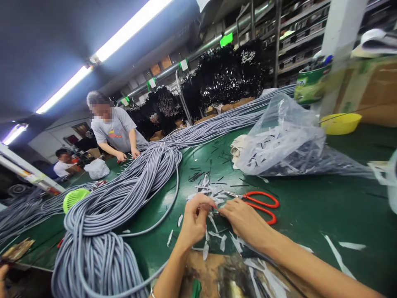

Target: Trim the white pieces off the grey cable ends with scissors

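My left hand [196,219] and my right hand [245,219] meet low over the table, fingers pinched and tips almost touching. A grey cable [273,263] runs up from the lower right beneath my right hand, whose fingers close on its end. What sits in my left fingertips is too small to make out. Scissors with red handles [262,199] lie just behind my right hand. White strips [206,190] and short dark cut pieces [196,176] are scattered around and beneath both hands.
A large coil of grey cable [124,198] lies left on the green table [310,207]. A clear plastic bag of scraps [279,145] stands at right, near a yellow bowl [341,123]. Across the table, a co-worker [114,128] handles cables. A light-green basket [74,199] sits behind the coil.
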`<act>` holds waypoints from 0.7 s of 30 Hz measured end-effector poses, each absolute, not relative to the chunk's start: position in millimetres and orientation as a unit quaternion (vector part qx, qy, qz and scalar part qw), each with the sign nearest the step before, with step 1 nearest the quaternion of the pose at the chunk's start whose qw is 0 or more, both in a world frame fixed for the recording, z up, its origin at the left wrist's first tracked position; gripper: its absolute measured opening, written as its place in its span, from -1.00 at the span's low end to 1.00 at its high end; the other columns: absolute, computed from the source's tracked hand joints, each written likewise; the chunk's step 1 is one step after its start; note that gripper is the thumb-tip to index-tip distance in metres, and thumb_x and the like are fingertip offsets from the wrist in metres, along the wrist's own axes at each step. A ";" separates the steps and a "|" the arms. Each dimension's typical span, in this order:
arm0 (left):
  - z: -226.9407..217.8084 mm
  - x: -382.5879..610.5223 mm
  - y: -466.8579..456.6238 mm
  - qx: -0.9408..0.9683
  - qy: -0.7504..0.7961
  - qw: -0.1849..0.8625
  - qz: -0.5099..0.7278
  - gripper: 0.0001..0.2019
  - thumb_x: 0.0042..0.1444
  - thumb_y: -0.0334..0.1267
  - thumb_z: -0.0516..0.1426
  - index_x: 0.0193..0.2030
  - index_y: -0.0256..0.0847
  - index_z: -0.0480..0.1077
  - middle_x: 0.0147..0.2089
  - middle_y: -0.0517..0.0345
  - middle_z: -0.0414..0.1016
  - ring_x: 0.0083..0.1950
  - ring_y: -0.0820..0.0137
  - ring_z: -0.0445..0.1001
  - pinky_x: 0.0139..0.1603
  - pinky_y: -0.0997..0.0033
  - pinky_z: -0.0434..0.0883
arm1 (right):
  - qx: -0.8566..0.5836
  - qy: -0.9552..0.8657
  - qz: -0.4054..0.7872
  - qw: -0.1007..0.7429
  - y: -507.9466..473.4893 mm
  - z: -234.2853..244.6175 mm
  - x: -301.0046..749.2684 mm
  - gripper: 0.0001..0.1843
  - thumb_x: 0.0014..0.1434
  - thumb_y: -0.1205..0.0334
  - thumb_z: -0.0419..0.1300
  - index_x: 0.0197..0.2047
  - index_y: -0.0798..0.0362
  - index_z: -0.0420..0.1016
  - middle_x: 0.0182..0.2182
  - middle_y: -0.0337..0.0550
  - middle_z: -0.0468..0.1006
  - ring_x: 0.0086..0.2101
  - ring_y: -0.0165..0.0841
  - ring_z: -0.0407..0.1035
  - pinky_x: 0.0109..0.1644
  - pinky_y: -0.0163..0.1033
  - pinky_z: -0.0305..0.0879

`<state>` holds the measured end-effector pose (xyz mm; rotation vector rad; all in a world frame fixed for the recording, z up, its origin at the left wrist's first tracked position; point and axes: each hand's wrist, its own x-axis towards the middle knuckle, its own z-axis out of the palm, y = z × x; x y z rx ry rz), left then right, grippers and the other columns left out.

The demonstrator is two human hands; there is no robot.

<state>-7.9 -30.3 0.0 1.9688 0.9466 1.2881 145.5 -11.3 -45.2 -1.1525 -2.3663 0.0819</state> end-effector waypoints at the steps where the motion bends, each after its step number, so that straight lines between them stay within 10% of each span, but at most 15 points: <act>1: 0.1 -8.0 -30.7 0.742 0.338 0.282 0.505 -0.67 0.25 -0.14 -0.06 -0.45 -0.23 0.34 -0.46 0.16 0.33 -0.40 0.44 0.26 -0.33 0.46 0.21 | -0.434 -0.854 0.034 0.284 -10.4 -43.9 146.7 -0.70 -0.03 0.58 -0.04 -0.43 0.09 0.45 -0.48 -0.07 0.52 -0.40 -0.27 0.39 -0.29 -0.23 0.22; 6: 0.6 -8.2 -32.8 0.737 0.316 0.245 0.545 -0.62 0.22 -0.20 -0.03 -0.61 -0.23 0.26 -0.56 0.19 0.27 -0.45 0.45 0.25 -0.39 0.46 0.19 | -0.447 -0.754 0.190 0.442 -15.9 -18.3 158.4 -0.70 0.23 0.24 -0.17 -0.38 0.01 0.33 -0.49 -0.15 0.49 -0.48 -0.34 0.38 -0.41 -0.29 0.24; 21: 1.3 -1.3 -41.3 0.741 0.326 0.279 0.516 -0.61 0.23 -0.12 -0.02 -0.56 -0.23 0.37 -0.55 0.12 0.38 -0.41 0.43 0.32 -0.35 0.44 0.25 | -0.450 -0.719 0.243 0.470 -28.0 -1.4 160.8 -0.40 0.16 -0.24 -0.18 -0.60 0.01 0.32 -0.68 -0.24 0.35 -0.62 -0.41 0.20 -0.54 -0.32 0.11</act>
